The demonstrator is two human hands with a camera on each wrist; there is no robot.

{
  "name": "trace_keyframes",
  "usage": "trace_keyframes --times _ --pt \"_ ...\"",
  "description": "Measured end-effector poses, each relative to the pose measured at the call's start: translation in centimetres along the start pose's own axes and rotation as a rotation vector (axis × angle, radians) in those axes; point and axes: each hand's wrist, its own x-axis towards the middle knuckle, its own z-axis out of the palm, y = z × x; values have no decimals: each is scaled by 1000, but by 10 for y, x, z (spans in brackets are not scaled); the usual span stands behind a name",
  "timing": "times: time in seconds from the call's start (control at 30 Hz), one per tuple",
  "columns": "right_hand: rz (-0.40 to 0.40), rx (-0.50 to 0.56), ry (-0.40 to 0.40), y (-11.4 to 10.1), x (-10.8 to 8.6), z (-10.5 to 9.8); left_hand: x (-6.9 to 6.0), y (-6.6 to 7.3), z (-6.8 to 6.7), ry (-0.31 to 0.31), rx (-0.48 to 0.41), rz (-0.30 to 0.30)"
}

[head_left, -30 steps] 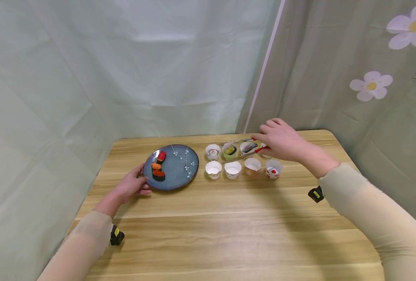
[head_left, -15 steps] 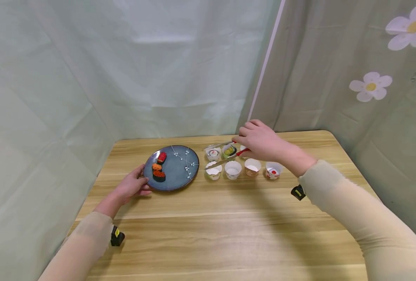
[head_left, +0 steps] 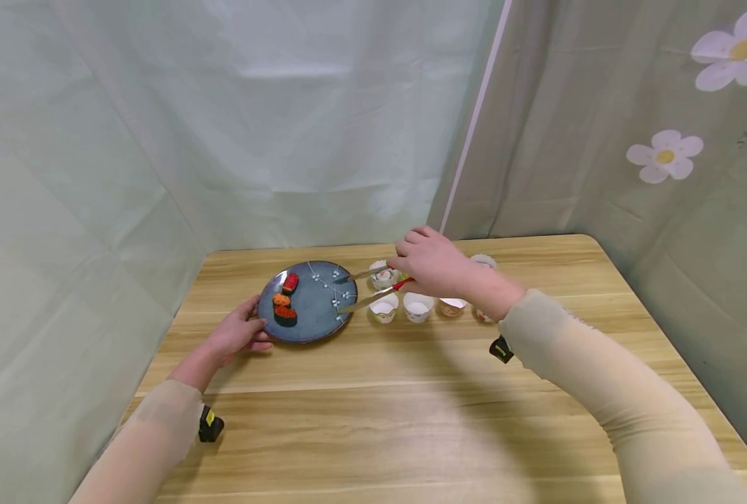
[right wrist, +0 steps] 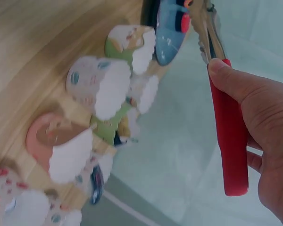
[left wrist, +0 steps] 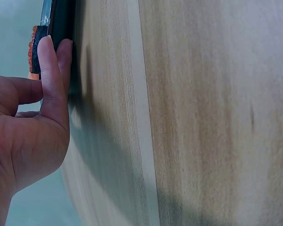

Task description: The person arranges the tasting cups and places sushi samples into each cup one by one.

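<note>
My left hand [head_left: 241,330] pinches the left rim of a dark blue plate [head_left: 313,308] with a white blossom pattern; fingers and plate edge also show in the left wrist view. On the plate's left side lie a red sushi piece [head_left: 290,282], an orange one [head_left: 281,299] and a roe-topped one [head_left: 285,316] wrapped in black. My right hand [head_left: 433,264] grips red-handled metal tongs [head_left: 373,299], also seen in the right wrist view. Their arms are spread, with the tips over the plate's right edge and no sushi visible between them.
Right of the plate stand several paper cups in two rows, among them a front one [head_left: 418,308] and a back one [head_left: 383,275] holding a sushi piece. My right hand and forearm hide part of the back row. Curtains surround the wooden table [head_left: 373,420].
My right hand has carried the spread tongs leftward from above the back cups to the plate's right edge. The left hand, the plate and its three sushi pieces have stayed put.
</note>
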Motion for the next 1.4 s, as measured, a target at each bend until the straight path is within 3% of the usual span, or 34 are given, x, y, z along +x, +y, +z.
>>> trace_keyframes --times 0.27,0.8,1.4 --pt "10 2 -63 -23 25 10 0 1 -1 -2 -9 4" --pt "138 23 -186 -72 71 24 2 2 -1 -8 -8 4" --pt "177 104 -228 -89 87 37 0 5 1 -10 -27 -12"
